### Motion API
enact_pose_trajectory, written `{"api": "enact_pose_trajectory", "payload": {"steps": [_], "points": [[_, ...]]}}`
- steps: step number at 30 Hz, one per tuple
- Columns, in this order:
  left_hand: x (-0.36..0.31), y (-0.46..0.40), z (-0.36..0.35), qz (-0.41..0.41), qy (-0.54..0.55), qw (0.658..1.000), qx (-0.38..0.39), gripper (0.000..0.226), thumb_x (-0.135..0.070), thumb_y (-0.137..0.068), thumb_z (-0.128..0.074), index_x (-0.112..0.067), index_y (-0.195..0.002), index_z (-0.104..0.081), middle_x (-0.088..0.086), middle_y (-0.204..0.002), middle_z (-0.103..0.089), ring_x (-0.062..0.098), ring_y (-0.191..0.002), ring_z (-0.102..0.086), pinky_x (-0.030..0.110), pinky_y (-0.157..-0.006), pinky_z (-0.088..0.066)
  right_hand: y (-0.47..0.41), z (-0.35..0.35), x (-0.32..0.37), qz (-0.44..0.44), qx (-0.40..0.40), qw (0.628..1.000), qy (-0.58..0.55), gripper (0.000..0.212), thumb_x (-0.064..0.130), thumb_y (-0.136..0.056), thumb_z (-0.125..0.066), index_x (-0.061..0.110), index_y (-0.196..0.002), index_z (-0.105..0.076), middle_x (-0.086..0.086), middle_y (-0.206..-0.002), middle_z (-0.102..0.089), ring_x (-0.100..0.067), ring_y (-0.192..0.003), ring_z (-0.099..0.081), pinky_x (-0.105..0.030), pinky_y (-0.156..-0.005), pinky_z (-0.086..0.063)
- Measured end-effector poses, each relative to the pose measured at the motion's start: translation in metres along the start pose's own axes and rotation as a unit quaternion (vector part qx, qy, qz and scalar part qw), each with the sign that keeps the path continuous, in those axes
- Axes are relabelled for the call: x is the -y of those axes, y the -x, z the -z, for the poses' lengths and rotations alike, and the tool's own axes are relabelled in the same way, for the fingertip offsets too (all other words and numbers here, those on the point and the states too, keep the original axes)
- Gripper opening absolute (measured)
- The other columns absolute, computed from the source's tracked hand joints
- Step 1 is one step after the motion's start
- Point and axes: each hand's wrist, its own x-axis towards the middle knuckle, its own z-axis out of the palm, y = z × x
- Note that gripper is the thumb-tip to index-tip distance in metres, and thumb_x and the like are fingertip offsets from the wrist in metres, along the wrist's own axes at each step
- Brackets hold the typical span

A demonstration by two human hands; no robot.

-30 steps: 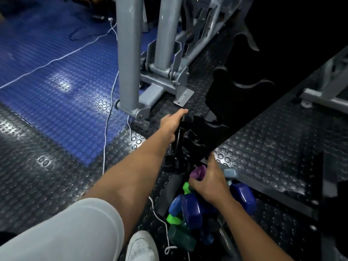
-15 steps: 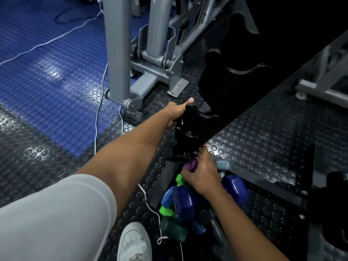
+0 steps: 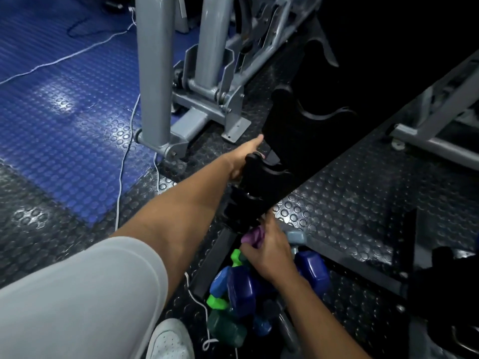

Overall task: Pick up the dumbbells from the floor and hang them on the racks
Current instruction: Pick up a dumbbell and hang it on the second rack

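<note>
Dumbbells [image 3: 243,288] heaped: blue, green, purple, grey.

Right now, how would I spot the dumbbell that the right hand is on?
Find the black rack slanting across the dark studded floor. At its foot lies a heap of dumbbells; the right hand grips the purple dumbbell, the only purple one among blues and greens.

Can't really see the left hand [image 3: 242,161] fingers, they're tucked behind the black rack [image 3: 290,141], only the thumb pokes out. The rack's upper part just melts into shadow, so its hooks up there are anyone's guess. The right hand [image 3: 269,252] covers most of the purple dumbbell [image 3: 252,237], so the grip is unclear. The pile of dumbbells [image 3: 241,294] overlaps itself, can't count them. The white shoe [image 3: 169,340] is cut off by the bottom edge.
</note>
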Motion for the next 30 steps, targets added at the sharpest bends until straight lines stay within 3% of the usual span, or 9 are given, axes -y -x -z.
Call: {"api": "enact_pose_trajectory", "payload": {"steps": [2, 3, 6, 11, 15, 19, 23, 27, 30], "points": [[-0.006, 0.024, -0.004, 0.013, 0.018, 1.000, 0.002, 0.066, -0.069, -0.103, -0.046, -0.011, -0.113, -0.075, 0.013, -0.111, -0.077, 0.028, -0.095, -0.077, 0.036, -0.082, -0.060, 0.002, 0.000, -0.001, -0.009, 0.002, 1.000, 0.013, 0.083, 0.039, -0.074, -0.076, 0.039, -0.149, -0.039, 0.008, -0.090, -0.071, -0.003, -0.080, -0.065, -0.024, -0.071, -0.049], [-0.005, 0.032, -0.002, 0.021, 0.021, 1.000, 0.003, 0.076, -0.074, -0.101, -0.043, -0.007, -0.119, -0.074, 0.016, -0.119, -0.077, 0.033, -0.105, -0.077, 0.042, -0.094, -0.060, 0.002, 0.000, 0.000, -0.015, 0.003, 1.000, 0.018, 0.083, 0.037, -0.076, -0.078, 0.039, -0.149, -0.038, 0.008, -0.091, -0.070, -0.004, -0.083, -0.065, -0.026, -0.072, -0.049], [0.006, 0.039, 0.008, 0.040, -0.023, 0.999, -0.005, 0.088, -0.083, -0.097, -0.038, -0.012, -0.145, -0.060, 0.019, -0.154, -0.057, 0.043, -0.145, -0.050, 0.055, -0.125, -0.035, 0.002, 0.000, 0.000, -0.016, 0.001, 0.999, 0.029, 0.088, 0.038, -0.076, -0.078, 0.036, -0.153, -0.035, 0.012, -0.094, -0.068, -0.008, -0.090, -0.064, -0.031, -0.076, -0.051], [0.024, 0.062, 0.002, 0.052, -0.005, 0.999, -0.011, 0.096, -0.094, -0.088, -0.032, -0.026, -0.151, -0.059, 0.006, -0.146, -0.064, 0.034, -0.136, -0.059, 0.053, -0.119, -0.043, 0.006, 0.008, 0.006, 0.002, -0.002, 1.000, 0.024, 0.099, 0.032, -0.083, -0.079, 0.044, -0.163, -0.022, 0.017, -0.104, -0.061, -0.003, -0.092, -0.062, -0.032, -0.086, -0.055], [0.043, 0.086, 0.016, 0.049, -0.036, 0.998, -0.021, 0.100, -0.092, -0.090, -0.028, -0.022, -0.158, -0.045, 0.016, -0.166, -0.038, 0.044, -0.155, -0.028, 0.061, -0.129, -0.019, 0.014, 0.010, 0.015, -0.002, -0.004, 0.999, 0.050, 0.107, 0.030, -0.084, -0.082, 0.040, -0.168, -0.016, 0.024, -0.100, -0.050, -0.007, -0.096, -0.059, -0.031, -0.088, -0.048], [0.057, 0.118, 0.020, 0.089, -0.081, 0.992, -0.038, 0.099, -0.095, -0.087, -0.021, -0.026, -0.146, -0.061, 0.001, -0.155, -0.056, 0.026, -0.145, -0.048, 0.048, -0.127, -0.025, 0.026, 0.010, 0.015, 0.022, 0.005, 0.998, 0.054, 0.106, 0.033, -0.083, -0.081, 0.035, -0.168, -0.017, 0.020, -0.102, -0.061, -0.009, -0.097, -0.063, -0.037, -0.092, -0.056], [0.072, 0.144, 0.016, 0.116, -0.113, 0.985, -0.067, 0.099, -0.092, -0.091, -0.015, -0.026, -0.154, -0.054, 0.001, -0.159, -0.050, 0.030, -0.148, -0.044, 0.055, -0.127, -0.026, 0.041, 0.023, 0.009, 0.008, 0.024, 0.998, 0.057, 0.112, 0.035, -0.091, -0.079, 0.024, -0.173, -0.004, -0.004, -0.146, -0.061, -0.018, -0.125, -0.061, -0.028, -0.105, -0.042], [0.107, 0.149, 0.021, 0.121, -0.103, 0.979, -0.127, 0.130, -0.107, -0.065, -0.015, -0.025, -0.161, -0.044, 0.011, -0.165, -0.044, 0.038, -0.148, -0.044, 0.062, -0.123, -0.032, 0.062, 0.045, -0.001, -0.024, 0.011, 0.999, 0.045, 0.105, 0.039, -0.096, -0.076, 0.030, -0.173, -0.005, -0.004, -0.163, -0.048, -0.019, -0.143, -0.051, -0.029, -0.111, -0.038], [0.108, 0.181, -0.002, 0.121, -0.082, 0.975, -0.168, 0.108, -0.092, -0.091, -0.014, -0.014, -0.161, -0.042, 0.020, -0.167, -0.039, 0.042, -0.153, -0.037, 0.064, -0.125, -0.028, 0.078, 0.060, -0.005, -0.034, -0.012, 0.999, 0.034, 0.103, 0.052, -0.089, -0.076, 0.041, -0.170, -0.013, 0.005, -0.158, -0.050, -0.010, -0.136, -0.050, -0.035, -0.113, -0.042]]}}
